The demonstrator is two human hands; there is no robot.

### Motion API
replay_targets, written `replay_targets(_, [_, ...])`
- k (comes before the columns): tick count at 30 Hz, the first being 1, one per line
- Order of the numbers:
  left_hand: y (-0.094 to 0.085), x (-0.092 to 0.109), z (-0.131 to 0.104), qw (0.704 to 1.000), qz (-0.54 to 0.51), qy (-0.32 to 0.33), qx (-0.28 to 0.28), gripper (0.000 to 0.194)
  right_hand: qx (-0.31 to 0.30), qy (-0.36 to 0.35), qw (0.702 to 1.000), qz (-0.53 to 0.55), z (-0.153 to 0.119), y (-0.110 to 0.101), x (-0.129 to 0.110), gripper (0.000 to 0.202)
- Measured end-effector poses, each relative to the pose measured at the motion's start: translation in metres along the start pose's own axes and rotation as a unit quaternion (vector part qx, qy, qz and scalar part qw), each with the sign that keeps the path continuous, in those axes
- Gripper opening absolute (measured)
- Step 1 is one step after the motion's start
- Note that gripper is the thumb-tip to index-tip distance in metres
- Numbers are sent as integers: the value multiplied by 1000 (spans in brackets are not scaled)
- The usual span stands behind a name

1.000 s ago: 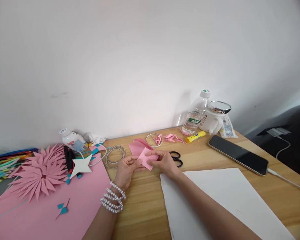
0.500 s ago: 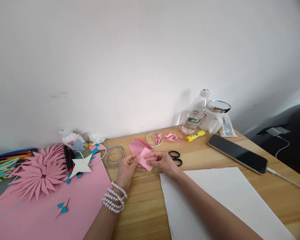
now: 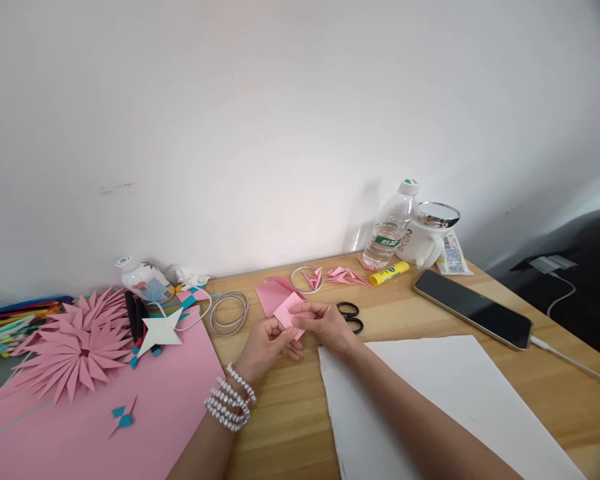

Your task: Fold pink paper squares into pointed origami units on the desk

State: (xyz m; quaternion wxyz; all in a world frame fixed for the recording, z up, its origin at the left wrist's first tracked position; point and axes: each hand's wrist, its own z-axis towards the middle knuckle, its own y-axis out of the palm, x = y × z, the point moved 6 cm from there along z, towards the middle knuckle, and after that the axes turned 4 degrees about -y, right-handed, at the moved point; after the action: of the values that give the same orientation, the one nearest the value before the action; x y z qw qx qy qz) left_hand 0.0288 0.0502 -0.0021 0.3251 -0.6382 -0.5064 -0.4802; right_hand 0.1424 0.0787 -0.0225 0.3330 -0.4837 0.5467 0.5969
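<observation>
I have one small pink square (image 3: 284,315) in my fingers, above the middle of the desk (image 3: 275,427), nearer its back edge than its near edge. My right hand (image 3: 329,327) is clamped on it, thumb and forefinger over its right side. My left hand (image 3: 264,343) has its thumb at the lower-left edge; I cannot tell whether it pinches or only steadies. I judge the folding here to be at an early stage: the square is flat, without the sharp points of the finished-looking pieces, so most of its shaping seems left.

Just behind lies flat pink paper (image 3: 274,293), its sheets too overlapped to count. Toward the back edge there is one ring with one pointed piece (image 3: 317,279) at it, then a cluster of pointed pieces (image 3: 347,275), perhaps two or three, and one scrap partly hidden by the bottle.

Farther out I count one glue stick (image 3: 389,274), one pair of scissors (image 3: 353,316), one bottle (image 3: 386,237), one mug (image 3: 415,243), one phone (image 3: 473,310) toward the right edge, and one white board (image 3: 460,373) at the near right. Leftward: one cable coil (image 3: 229,333), one white star (image 3: 163,330), and at least two pink rosettes (image 3: 85,367).
</observation>
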Motion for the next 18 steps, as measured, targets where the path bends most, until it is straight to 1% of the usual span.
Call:
replay_targets(3, [-2, 0, 0, 1000, -6, -7, 4, 27, 1, -20, 999, -31, 0, -1, -4, 32])
replay_targets(7, [-8, 8, -1, 997, 44, 43, 45, 32, -20, -12, 1000, -21, -2, 3, -4, 33])
replay_targets(10, [-7, 12, -2, 995, 62, 64, 42, 32, -29, -3, 1000, 12, -2, 5, -3, 33])
replay_targets(13, [-8, 13, -1, 995, 54, 63, 49, 35, -28, -13, 999, 19, -1, 4, -5, 31])
replay_targets(18, [-15, 12, -1, 991, 66, 66, 98, 39, -53, -22, 998, -11, -3, 8, -9, 28])
